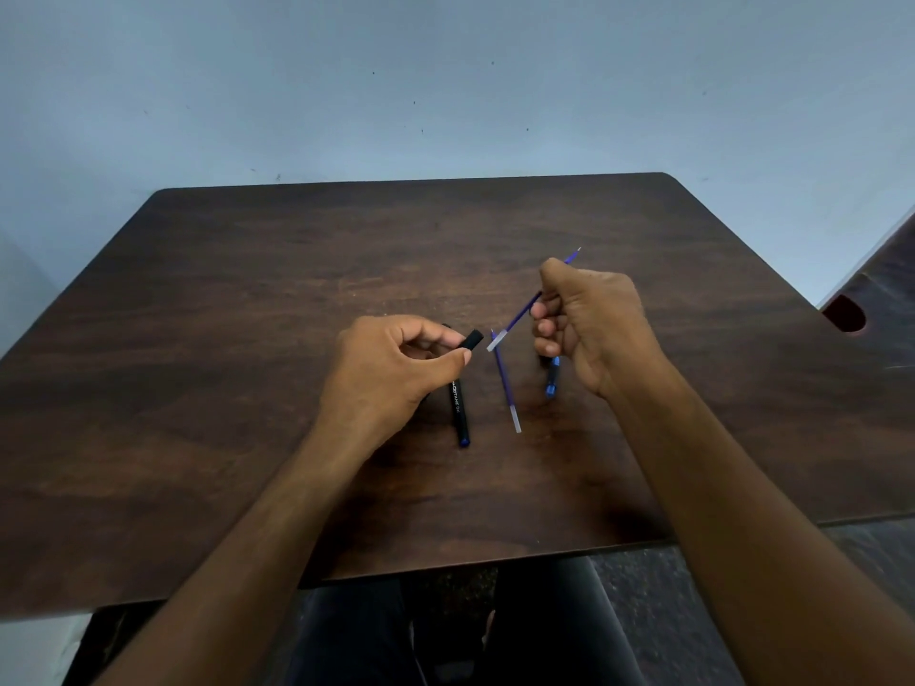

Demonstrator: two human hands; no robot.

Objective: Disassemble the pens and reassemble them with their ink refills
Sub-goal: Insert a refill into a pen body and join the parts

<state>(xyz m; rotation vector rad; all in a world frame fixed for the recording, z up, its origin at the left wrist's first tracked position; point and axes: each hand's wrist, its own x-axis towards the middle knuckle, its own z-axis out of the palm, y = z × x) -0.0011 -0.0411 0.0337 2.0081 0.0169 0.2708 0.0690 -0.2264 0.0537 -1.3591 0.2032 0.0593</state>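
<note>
My left hand (396,368) grips a black pen barrel (473,340), whose open end pokes out toward the right. My right hand (589,324) pinches a blue ink refill (520,316) held slantwise above the table, writing tip up and far, clear end close to the barrel's mouth. On the dark wooden table (247,339) lie a second blue refill (506,386), another black pen barrel (459,408) with white lettering, and a blue-tipped pen piece (552,378) partly hidden under my right hand.
The table's near edge runs just above my lap. A second dark surface with a rounded cut-out (846,314) sits at the right edge. A pale blue wall stands behind the table.
</note>
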